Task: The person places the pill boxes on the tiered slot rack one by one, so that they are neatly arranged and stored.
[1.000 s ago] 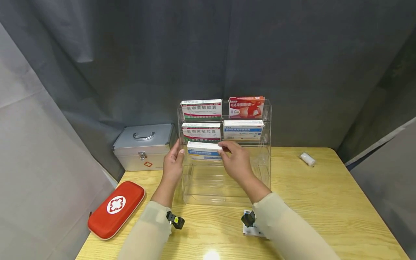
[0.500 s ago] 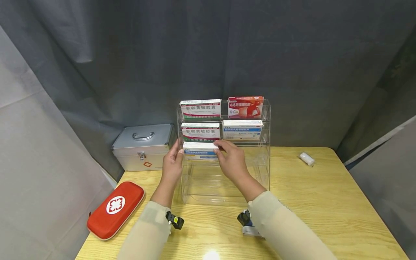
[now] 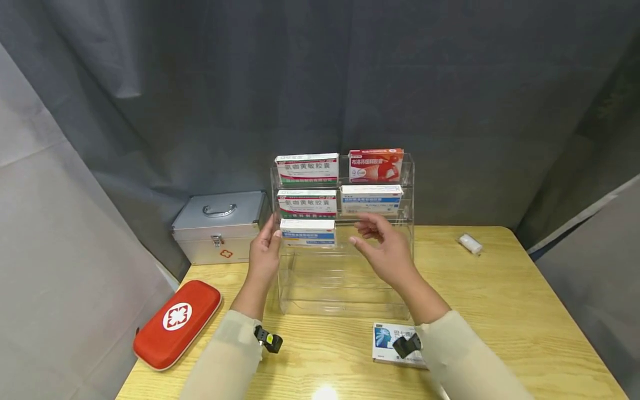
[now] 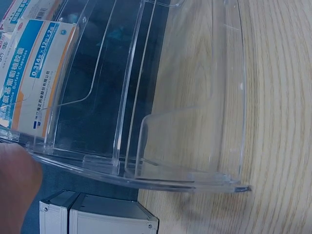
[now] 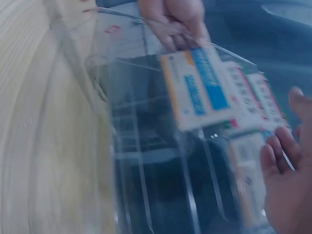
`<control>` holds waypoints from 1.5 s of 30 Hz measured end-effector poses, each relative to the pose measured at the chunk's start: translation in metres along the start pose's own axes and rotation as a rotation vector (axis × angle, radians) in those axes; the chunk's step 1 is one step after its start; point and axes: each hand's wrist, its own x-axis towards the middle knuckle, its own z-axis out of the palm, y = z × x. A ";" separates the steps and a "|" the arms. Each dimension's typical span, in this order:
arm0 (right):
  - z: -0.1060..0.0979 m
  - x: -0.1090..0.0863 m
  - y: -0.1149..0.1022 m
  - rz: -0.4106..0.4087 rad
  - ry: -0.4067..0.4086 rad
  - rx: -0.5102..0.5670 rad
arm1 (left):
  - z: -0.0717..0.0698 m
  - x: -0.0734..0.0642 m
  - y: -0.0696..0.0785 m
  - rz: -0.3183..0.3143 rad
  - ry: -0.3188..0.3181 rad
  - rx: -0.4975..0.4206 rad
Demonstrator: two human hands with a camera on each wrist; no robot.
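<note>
A clear acrylic tiered rack stands on the table. My left hand holds its left side edge, thumb in front, right beside a white-and-blue medicine box standing in the third tier's left half. That same medicine box is blurred in the right wrist view. My right hand holds nothing; its fingers are loosely bent in front of the rack's right half, apart from the box. Above are two white, red and green medicine boxes, another white-and-blue box and a red medicine box.
Left of the rack stands a silver first-aid case, with a red zip case nearer the front. A white medicine box lies flat below my right wrist. Far right is a small white roll. Dark curtain hangs behind.
The white-and-blue box has slid left, straightening in the third tier. My right hand has let go of it and moved right. The left hand stays at the rack's edge.
</note>
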 end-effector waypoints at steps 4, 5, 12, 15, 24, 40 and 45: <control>-0.035 -0.025 0.002 -0.002 -0.066 -0.019 | 0.001 -0.001 0.000 -0.014 -0.006 -0.001; -0.043 -0.032 0.005 -0.003 -0.078 -0.029 | 0.001 -0.001 0.000 -0.015 -0.007 -0.001; -0.082 -0.085 0.040 0.024 -0.119 -0.104 | 0.000 -0.001 0.001 -0.018 0.006 0.007; -0.093 -0.102 0.057 0.086 -0.153 -0.158 | 0.000 -0.001 0.001 -0.014 0.006 0.006; -0.116 -0.137 0.105 0.200 -0.375 -0.261 | 0.000 -0.001 -0.001 -0.005 -0.007 0.002; -0.099 -0.158 0.128 0.175 -0.601 -0.316 | 0.000 -0.002 0.002 -0.006 0.006 0.016; -0.098 -0.159 0.126 0.180 -0.620 -0.353 | 0.001 -0.001 0.002 -0.007 -0.004 -0.019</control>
